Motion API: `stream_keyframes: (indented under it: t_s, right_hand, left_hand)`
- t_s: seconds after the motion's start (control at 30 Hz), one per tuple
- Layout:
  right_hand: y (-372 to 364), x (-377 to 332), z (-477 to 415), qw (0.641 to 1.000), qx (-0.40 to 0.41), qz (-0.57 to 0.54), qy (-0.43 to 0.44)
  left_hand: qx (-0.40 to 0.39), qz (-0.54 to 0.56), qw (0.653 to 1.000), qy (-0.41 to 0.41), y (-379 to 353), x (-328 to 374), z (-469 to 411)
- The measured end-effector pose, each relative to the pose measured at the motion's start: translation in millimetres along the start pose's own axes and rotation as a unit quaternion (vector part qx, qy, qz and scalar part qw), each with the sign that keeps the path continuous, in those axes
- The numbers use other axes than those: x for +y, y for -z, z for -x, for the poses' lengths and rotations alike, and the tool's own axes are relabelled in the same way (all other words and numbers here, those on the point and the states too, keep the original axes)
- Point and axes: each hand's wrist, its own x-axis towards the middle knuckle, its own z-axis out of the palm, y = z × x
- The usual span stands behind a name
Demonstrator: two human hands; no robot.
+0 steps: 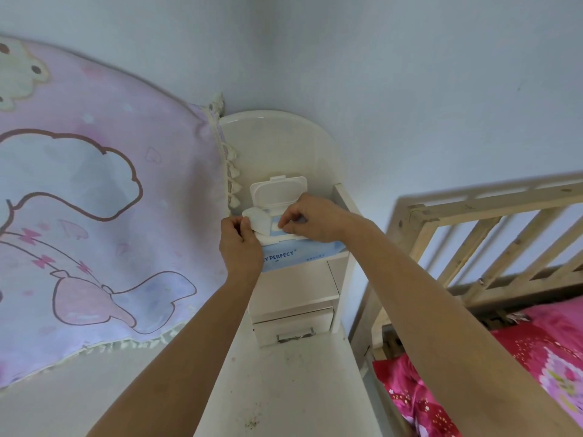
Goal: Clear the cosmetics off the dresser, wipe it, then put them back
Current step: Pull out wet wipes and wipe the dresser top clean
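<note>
A blue pack of wet wipes (303, 255) lies on the upper shelf of the white dresser (284, 373), its white flip lid (277, 192) standing open. My left hand (239, 244) pinches a white sticker flap or wipe (257, 220) lifted from the pack's opening. My right hand (310, 220) presses down on the pack's top beside the opening, thumb and forefinger pinched at the white edge. The dresser's lower top shows dusty specks and bears no cosmetics in view.
A pink cartoon blanket (94, 216) hangs over the left side. A small drawer with a metal handle (295, 335) sits under the shelf. To the right stand a wooden bed rail (473, 234) and red bedding (520, 373).
</note>
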Motion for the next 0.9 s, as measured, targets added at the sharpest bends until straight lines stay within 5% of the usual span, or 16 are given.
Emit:
stream_keyframes:
  t_s: [0.67,0.9]
  right_hand:
    - [-13,1,-3,0.988,0.114,0.082,0.061]
    - [6,2,1,0.99,0.024,0.105,0.092]
  left_hand:
    - [-0.015,0.011,1.0,0.009,3,-4,-3]
    - [-0.015,0.012,1.0,0.011,3,-5,-3]
